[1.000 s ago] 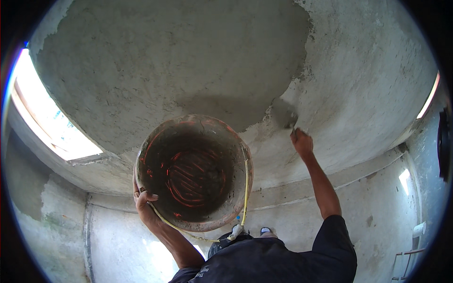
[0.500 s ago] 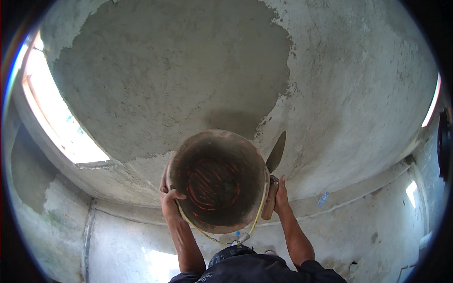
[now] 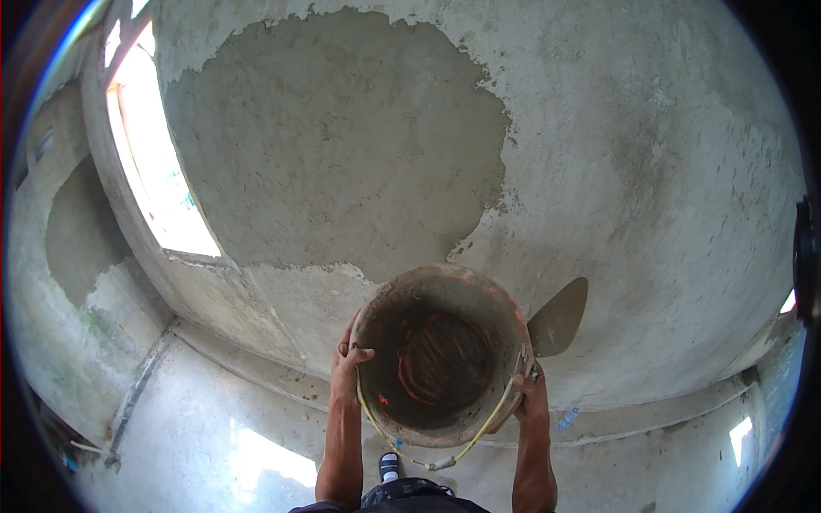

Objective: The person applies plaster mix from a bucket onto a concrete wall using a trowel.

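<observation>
My left hand (image 3: 346,368) is closed on the left rim of a worn bucket (image 3: 510,325), whose scraped inside shows orange streaks and dark grey residue. The bucket's yellow handle (image 3: 376,423) hangs down across the near side. At the opposite rim, my right hand (image 3: 530,385) holds a trowel and grips the bucket with it. The trowel's broad dull blade (image 3: 560,316) sticks out beyond the rim to the upper right; its grip is mostly hidden.
A wall (image 3: 650,171) ahead carries a darker plaster patch (image 3: 333,137). A bright window opening (image 3: 158,179) is at the left. Below are a pale floor (image 3: 188,402), a plastic bottle (image 3: 567,417) near the wall's foot and my sandalled foot (image 3: 389,466).
My right hand came down from the wall with the trowel to the bucket's side. Both hands and the bucket shifted right and lower in view, and the view turned leftward.
</observation>
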Available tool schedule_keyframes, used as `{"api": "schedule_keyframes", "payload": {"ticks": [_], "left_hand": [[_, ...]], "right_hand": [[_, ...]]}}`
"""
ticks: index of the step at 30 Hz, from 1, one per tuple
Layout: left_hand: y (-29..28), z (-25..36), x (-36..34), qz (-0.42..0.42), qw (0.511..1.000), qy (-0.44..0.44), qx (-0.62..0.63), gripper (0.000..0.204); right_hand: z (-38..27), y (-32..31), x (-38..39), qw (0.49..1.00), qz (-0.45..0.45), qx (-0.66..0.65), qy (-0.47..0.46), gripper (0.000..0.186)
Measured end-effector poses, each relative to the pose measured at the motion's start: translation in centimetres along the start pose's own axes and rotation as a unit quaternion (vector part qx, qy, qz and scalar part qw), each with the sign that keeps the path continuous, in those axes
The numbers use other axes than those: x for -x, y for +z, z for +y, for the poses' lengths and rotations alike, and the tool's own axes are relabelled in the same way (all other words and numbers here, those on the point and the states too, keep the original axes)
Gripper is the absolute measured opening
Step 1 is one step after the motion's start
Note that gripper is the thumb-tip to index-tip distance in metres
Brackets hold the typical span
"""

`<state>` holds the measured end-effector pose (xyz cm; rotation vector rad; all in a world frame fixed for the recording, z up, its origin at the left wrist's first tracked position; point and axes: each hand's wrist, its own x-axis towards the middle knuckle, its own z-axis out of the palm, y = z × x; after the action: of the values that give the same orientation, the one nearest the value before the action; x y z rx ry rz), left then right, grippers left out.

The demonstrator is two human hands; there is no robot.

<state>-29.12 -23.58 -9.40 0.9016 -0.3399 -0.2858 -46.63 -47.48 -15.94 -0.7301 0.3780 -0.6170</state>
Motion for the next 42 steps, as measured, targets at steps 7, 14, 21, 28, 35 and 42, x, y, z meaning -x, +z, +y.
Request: {"api": "schedule_keyframes", "payload": {"ticks": [7, 14, 21, 28, 35, 42], "left_hand": [[1.7, -1.9, 2.5, -0.062, 0.982, -0.033, 0.178, 0.069], [-4.2, -5.1, 1.9, -0.102, 0.936, -0.088, 0.327, 0.062], [-6.0, -6.4, 4.2, -0.118, 0.935, -0.095, 0.322, 0.064], [-8.4, -5.6, 3.7, -0.130, 0.928, -0.097, 0.336, 0.065], [-11.4, -0.6, -2.2, -0.168, 0.918, -0.108, 0.343, 0.066], [-12.3, 4.5, -10.2, -0.212, 0.904, -0.127, 0.349, 0.068]], "right_hand": [[-3.4, -0.9, 2.0, 0.999, 0.028, 0.021, -0.017, 0.084], [-3.9, 0.5, 3.7, 0.997, -0.020, -0.044, -0.057, 0.077], [-1.6, 2.7, 3.4, 0.995, -0.077, -0.032, -0.047, 0.074], [0.1, 5.9, 1.7, 0.992, -0.112, 0.022, -0.052, 0.082], [2.7, 10.0, 0.9, 0.988, -0.137, 0.029, -0.066, 0.076], [6.8, 12.6, -2.0, 0.987, -0.141, 0.014, -0.078, 0.071]]}}
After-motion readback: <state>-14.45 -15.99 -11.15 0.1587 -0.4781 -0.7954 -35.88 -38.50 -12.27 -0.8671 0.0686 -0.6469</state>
